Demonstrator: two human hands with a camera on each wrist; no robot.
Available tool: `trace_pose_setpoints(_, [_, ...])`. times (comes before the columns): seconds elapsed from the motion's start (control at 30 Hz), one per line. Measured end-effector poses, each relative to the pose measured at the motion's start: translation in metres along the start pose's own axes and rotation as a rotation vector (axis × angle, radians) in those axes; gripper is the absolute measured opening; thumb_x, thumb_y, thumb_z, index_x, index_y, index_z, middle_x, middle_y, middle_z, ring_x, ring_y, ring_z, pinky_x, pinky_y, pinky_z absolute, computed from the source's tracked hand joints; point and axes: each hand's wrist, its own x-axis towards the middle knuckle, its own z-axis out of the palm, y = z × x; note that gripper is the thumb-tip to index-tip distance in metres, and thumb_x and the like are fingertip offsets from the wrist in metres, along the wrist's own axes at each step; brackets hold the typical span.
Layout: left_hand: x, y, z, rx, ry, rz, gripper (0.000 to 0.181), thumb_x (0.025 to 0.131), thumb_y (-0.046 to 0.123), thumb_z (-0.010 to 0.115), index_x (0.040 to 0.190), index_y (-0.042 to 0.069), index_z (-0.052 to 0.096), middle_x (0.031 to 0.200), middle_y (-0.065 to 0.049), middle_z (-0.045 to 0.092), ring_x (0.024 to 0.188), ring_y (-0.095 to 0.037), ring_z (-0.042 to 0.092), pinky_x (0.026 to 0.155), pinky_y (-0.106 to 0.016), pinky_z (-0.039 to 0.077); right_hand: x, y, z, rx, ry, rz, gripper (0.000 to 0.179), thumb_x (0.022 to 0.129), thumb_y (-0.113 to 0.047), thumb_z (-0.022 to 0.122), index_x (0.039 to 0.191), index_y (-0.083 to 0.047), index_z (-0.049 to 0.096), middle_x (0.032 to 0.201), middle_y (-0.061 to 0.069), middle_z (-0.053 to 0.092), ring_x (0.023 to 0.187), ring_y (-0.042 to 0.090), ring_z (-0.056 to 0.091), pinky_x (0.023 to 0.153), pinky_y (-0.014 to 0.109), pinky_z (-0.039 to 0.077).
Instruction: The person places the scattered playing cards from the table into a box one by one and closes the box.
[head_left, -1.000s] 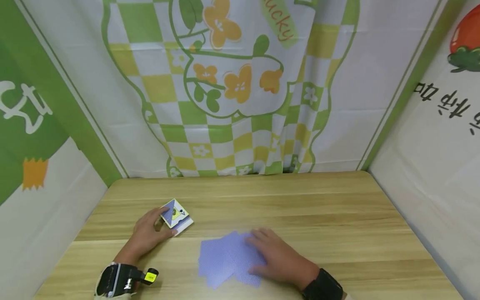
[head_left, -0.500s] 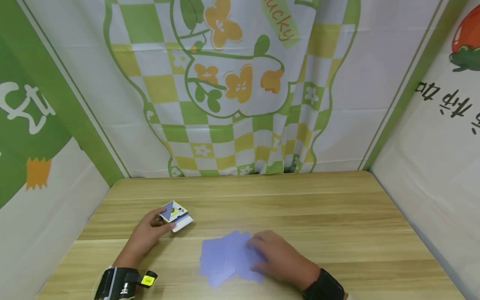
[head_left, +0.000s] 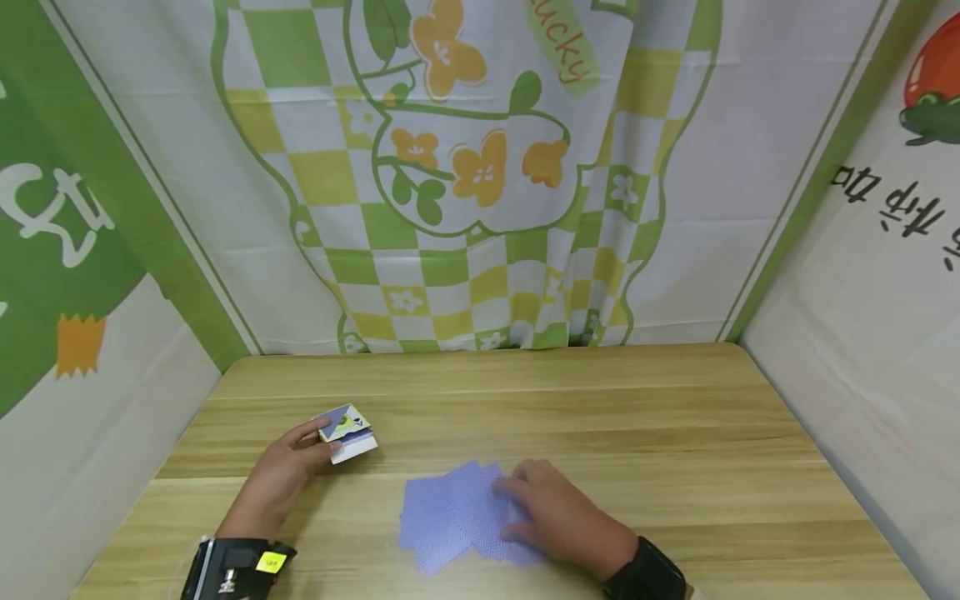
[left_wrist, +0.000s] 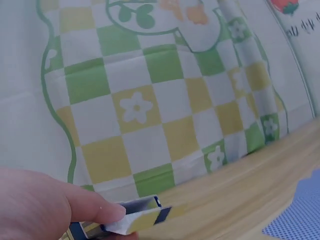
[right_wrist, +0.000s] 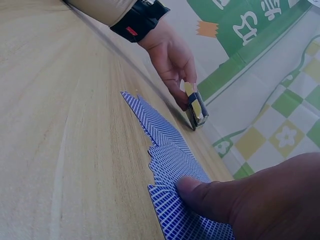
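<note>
My left hand (head_left: pixel 281 471) holds a small playing-card box (head_left: pixel 348 432) at the left of the table, thumb on its near side and fingers at its far left side. The box has a blue and white face with a yellow patch, and its flap hangs open; the left wrist view shows the opening beside my thumb (left_wrist: pixel 102 207). My right hand (head_left: pixel 566 512) rests on the right part of a fanned pile of playing cards (head_left: pixel 442 517), blue patterned backs up. In the right wrist view, the right thumb (right_wrist: pixel 192 187) presses on the top of the cards (right_wrist: pixel 167 150).
The wooden table (head_left: pixel 675 433) stretches right and back. A checked cloth (head_left: pixel 450 275) hangs behind its far edge, and printed cloth walls stand on both sides. Both wrists wear black straps (head_left: pixel 647 573).
My left hand has drawn the card box slightly left and tilted it, flap toward me. The right hand has shifted slightly right, and the cards now reach a little farther right beneath it.
</note>
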Motion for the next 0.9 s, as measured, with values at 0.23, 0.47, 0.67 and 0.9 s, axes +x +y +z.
trace_pose_setpoints(0.23, [0.001,-0.003,0.005,-0.207,-0.107,-0.024,0.067,0.096,-0.002,0.062,0.152,0.006,0.027,0.135,-0.017,0.041,0.103,-0.013,0.061,0.091,-0.025,0.054,0.001,0.000,0.000,0.043,-0.019,0.021,0.055,0.085,-0.036,0.080,0.134,-0.018,0.063,0.106,-0.007,0.052,0.095,0.007,0.045,0.082,0.024,0.044])
trace_pose_setpoints(0.47, [0.000,-0.007,0.019,-0.228,-0.152,-0.033,0.072,0.089,-0.010,0.065,0.147,0.014,0.030,0.140,-0.022,0.033,0.106,-0.017,0.056,0.088,-0.025,0.053,0.001,0.003,-0.001,0.209,-0.055,0.006,0.057,0.089,-0.025,0.078,0.142,-0.014,0.056,0.107,-0.005,0.044,0.093,0.005,0.044,0.081,0.019,0.046])
trace_pose_setpoints(0.67, [0.001,-0.009,0.025,-0.221,-0.187,-0.027,0.073,0.088,-0.010,0.065,0.149,0.015,0.033,0.134,-0.016,0.046,0.104,-0.018,0.060,0.085,-0.027,0.055,-0.001,0.003,-0.011,0.252,-0.105,0.049,0.050,0.097,-0.020,0.069,0.144,-0.014,0.055,0.119,-0.004,0.057,0.104,0.005,0.051,0.091,0.027,0.050])
trace_pose_setpoints(0.9, [0.002,-0.010,0.033,-0.158,-0.186,0.030,0.076,0.090,-0.005,0.064,0.153,0.010,0.025,0.140,-0.027,0.045,0.106,-0.020,0.062,0.086,-0.030,0.057,0.005,0.001,-0.029,0.300,-0.107,0.089,0.015,0.095,-0.023,0.071,0.109,-0.018,0.072,0.097,-0.014,0.064,0.089,0.000,0.058,0.080,0.025,0.052])
